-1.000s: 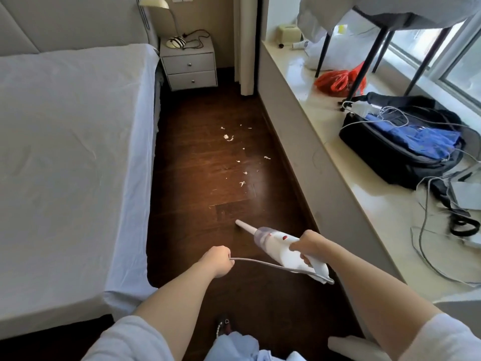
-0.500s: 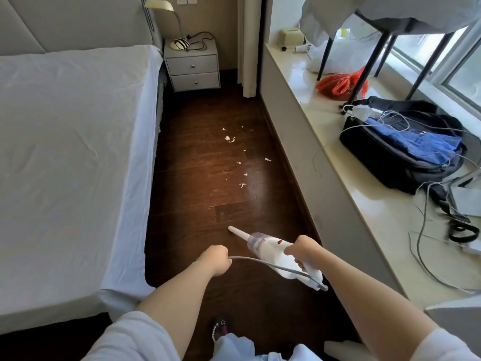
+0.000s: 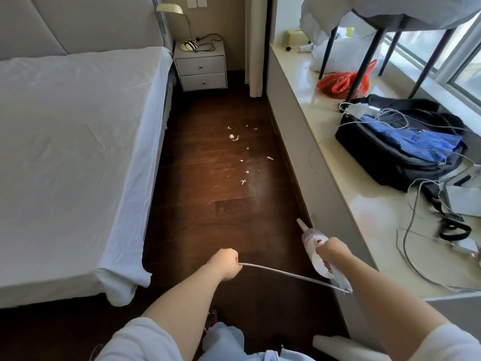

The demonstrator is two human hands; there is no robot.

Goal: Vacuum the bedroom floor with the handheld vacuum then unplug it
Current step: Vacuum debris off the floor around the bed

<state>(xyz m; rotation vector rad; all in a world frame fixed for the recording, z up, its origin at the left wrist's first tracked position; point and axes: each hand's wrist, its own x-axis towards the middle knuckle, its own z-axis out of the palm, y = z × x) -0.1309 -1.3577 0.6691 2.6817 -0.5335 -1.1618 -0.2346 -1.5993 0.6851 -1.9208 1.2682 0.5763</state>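
My right hand (image 3: 331,252) grips the white handheld vacuum (image 3: 313,242) by its handle, nozzle aimed forward and up the aisle, close to the window ledge wall. The vacuum's grey cord (image 3: 283,274) runs from the handle's rear end leftward into my left hand (image 3: 226,263), which holds it in a fist. White paper scraps (image 3: 243,162) lie scattered on the dark wooden floor (image 3: 208,230), well ahead of the nozzle.
A bed with white sheet (image 3: 78,152) lines the left side. A white nightstand (image 3: 200,66) with a lamp stands at the far end. The window ledge (image 3: 338,165) on the right carries a black bag (image 3: 398,149), cables, a red bag (image 3: 343,82) and chair legs.
My right hand has swung the vacuum to the right, toward the ledge wall, so the nozzle now points more straight ahead. The cord between my hands has stretched out longer.
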